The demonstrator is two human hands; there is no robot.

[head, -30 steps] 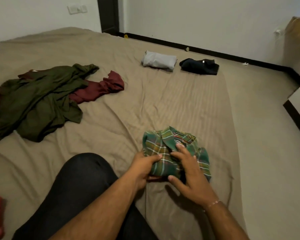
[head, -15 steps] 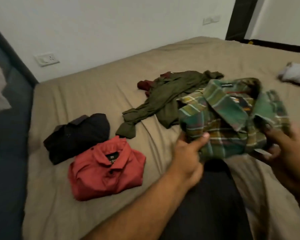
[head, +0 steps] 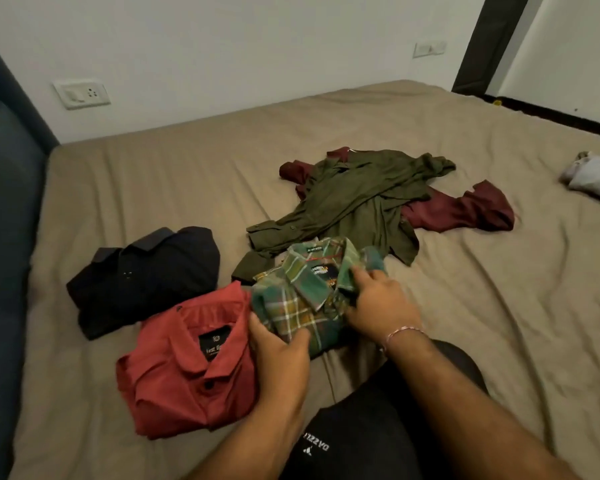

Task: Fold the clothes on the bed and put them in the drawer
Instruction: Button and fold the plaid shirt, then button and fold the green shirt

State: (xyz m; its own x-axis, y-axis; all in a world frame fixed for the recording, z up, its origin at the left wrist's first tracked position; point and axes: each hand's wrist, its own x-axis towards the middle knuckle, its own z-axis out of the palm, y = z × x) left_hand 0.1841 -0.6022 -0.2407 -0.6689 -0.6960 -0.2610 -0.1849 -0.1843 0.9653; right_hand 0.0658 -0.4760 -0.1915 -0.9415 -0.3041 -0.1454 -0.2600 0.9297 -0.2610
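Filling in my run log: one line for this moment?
both hands grip folded plaid shirt | beside red shirt | olive shirt unfolded

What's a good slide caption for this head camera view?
Both hands set folded plaid shirt beside red shirt on bed.

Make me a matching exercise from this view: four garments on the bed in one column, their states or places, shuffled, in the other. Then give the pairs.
Things
1. plaid shirt
2. red shirt
3. olive shirt
4. black shirt

States
A. unfolded, spread over a maroon garment
B. folded, nearest the blue headboard
C. gripped by left hand and right hand
D. folded, label showing, beside the plaid

Pairs: 1-C, 2-D, 3-A, 4-B
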